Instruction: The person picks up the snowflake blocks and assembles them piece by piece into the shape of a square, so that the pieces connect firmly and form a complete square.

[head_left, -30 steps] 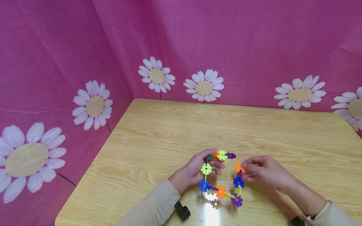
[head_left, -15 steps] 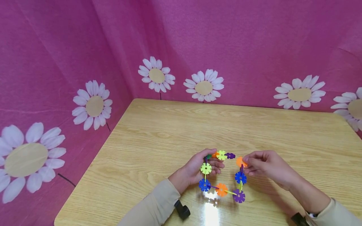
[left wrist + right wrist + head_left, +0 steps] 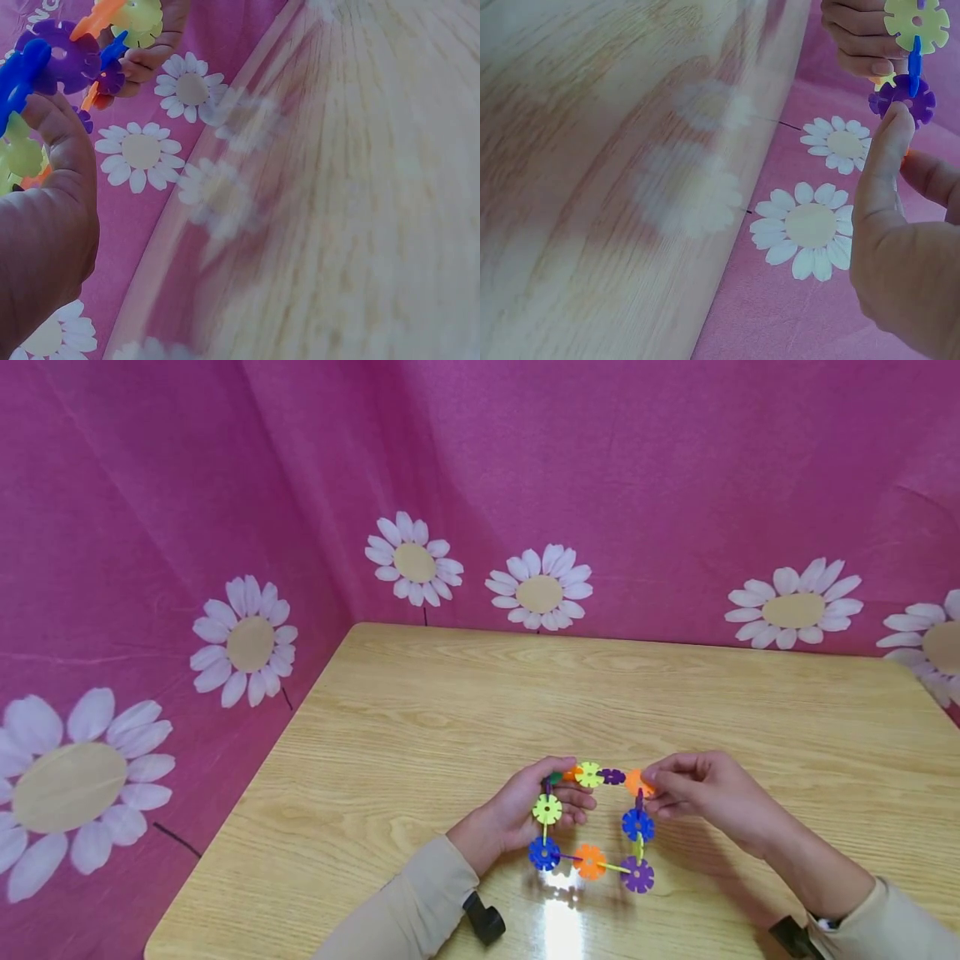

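Note:
A chain of notched plastic snowflake discs, bent into a near-square ring, hangs over the table between both hands. My left hand (image 3: pixel 517 810) pinches the ring's far left corner at a green disc (image 3: pixel 554 777), the other fingers spread behind. At the far right corner my right hand (image 3: pixel 708 797) pinches an orange disc (image 3: pixel 637 782) between thumb and fingers. Beside that disc lies the chain's purple end disc (image 3: pixel 612 777); whether the two are joined cannot be told. Along the near side are a blue disc (image 3: pixel 544 854), an orange disc (image 3: pixel 590 862) and a purple disc (image 3: pixel 638 875).
The wooden table (image 3: pixel 420 710) stretches beyond and to both sides of the hands. A pink curtain (image 3: pixel 637 485) with printed daisies stands along its back and left edges. Black wrist mounts (image 3: pixel 484 920) sit at the sleeves, and light glares on the tabletop near the ring.
My right hand has moved slightly away from me and brought the orange disc up against the purple end disc, narrowing the ring's gap. The left hand has stayed in place.

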Demonstrator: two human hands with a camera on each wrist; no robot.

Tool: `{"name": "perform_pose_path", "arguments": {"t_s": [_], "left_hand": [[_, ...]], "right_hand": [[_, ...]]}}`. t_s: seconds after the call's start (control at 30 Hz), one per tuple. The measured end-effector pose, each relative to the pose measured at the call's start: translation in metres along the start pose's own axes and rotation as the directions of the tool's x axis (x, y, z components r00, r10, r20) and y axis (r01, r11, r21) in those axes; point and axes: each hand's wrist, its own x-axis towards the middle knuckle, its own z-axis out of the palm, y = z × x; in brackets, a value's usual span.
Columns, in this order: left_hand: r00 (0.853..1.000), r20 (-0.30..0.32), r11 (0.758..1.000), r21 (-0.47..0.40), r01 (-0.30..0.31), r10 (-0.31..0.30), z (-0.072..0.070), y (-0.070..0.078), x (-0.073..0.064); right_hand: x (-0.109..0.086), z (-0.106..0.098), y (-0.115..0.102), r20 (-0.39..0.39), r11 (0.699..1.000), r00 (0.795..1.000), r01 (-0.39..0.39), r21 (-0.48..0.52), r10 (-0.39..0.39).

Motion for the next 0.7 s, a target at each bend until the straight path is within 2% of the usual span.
{"name": "perform_pose_path", "arguments": {"t_s": [0.33, 0.7], "left_hand": [[1.000, 0.009, 1.000, -0.002, 0.006, -0.006, 0.0008, 0.0000, 0.0002], [1.000, 0.029, 1.000, -0.005, 0.011, -0.011, 0.0025, 0.0000, -0.0006]], "right_hand": [[-0.0021, -0.0015, -0.0068, -0.011, 1.000, 1.000, 0.001, 0.009, -0.001], [0.0017, 0.0026, -0.0010, -0.019, 0.999, 0.999, 0.031, -0.007, -0.031]]}}
